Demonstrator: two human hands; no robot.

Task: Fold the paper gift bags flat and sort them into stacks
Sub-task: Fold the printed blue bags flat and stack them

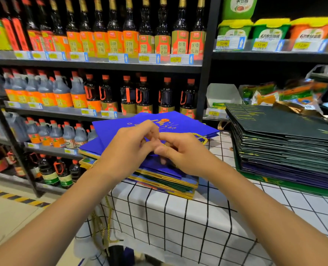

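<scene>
Being pinched by both hands (pixel 153 148) at its cord, the light, stiff blue bag (pixel 178 122) is best gripped by edges.

Two stacks of flat gift bags are set on the tabletop (pixel 178 214): one stack (pixel 159 177) at the left edge, the taller stack (pixel 286 150) well off to its right. Both hands, left hand (pixel 128 148) and right hand (pixel 180 152), are met fingertip to fingertip over the top bag (pixel 178 121) of the left stack. Shelves of bottles (pixel 101 64) are lined up behind and to the left, with packets (pixel 274 93) shelved behind the right stack.
</scene>
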